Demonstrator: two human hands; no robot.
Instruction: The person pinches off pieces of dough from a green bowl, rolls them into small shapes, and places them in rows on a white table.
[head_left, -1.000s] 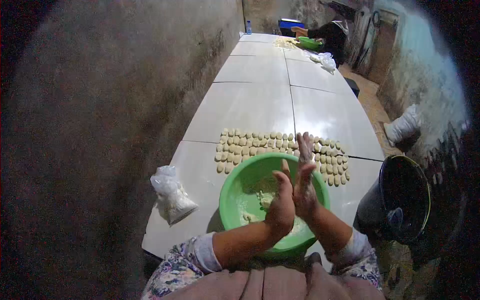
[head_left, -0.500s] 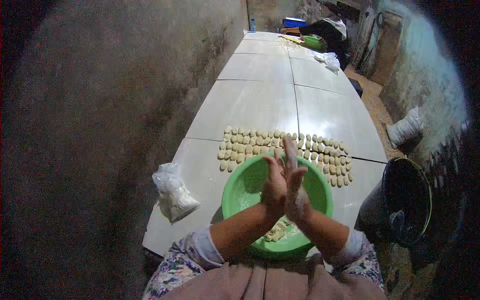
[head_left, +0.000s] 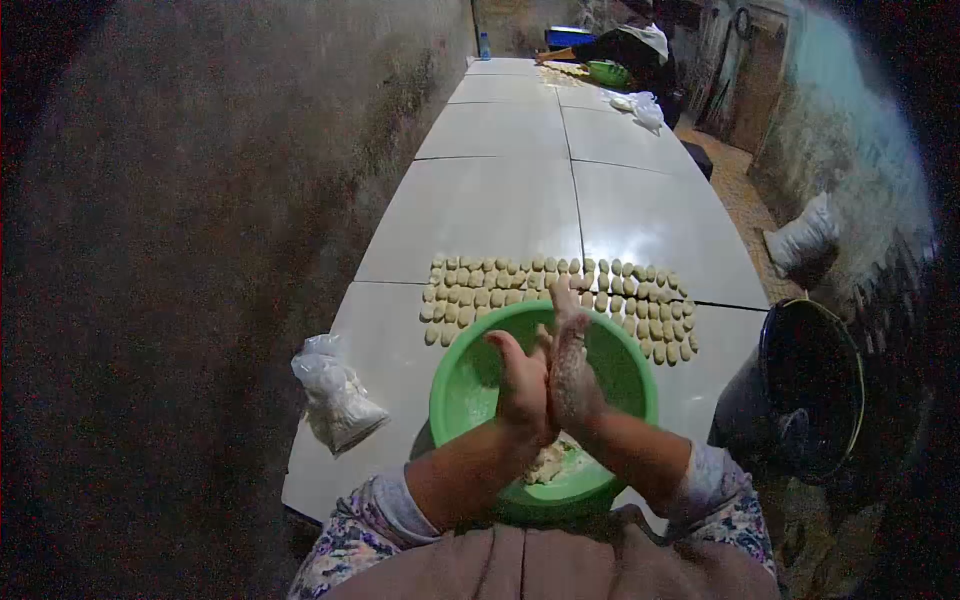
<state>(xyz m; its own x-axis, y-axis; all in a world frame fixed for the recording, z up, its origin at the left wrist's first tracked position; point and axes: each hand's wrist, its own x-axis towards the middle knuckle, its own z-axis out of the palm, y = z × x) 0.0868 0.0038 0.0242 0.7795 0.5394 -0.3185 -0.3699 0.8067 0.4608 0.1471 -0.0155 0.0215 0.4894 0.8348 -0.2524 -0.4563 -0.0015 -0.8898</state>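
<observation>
Pressing palm against palm, the left hand and the right hand stand upright together over the green bowl, fingers pointing away from the body; whatever lies between the palms is hidden, so it cannot be told whether a piece of dough is caught there. The right hand is dusted white with flour along its fingers and back. Directly below the wrists, at the near side of the bowl's floor, sits one pale lump of dough, apart from the hands and partly covered by the forearms. The bowl rests on the near end of a long white tiled table, close to its edge. Just beyond the bowl's far rim lie the shaped dough pieces, small pale ovals set in about four close rows running across the table; they are too many and too small to count exactly, several dozen at least. To the left of the bowl, near the table's edge, stands one knotted clear plastic bag with white powder in it. On the floor to the right is one dark bucket. At the far end of the table another person bends over a second green bowl, with a white bag beside it.
</observation>
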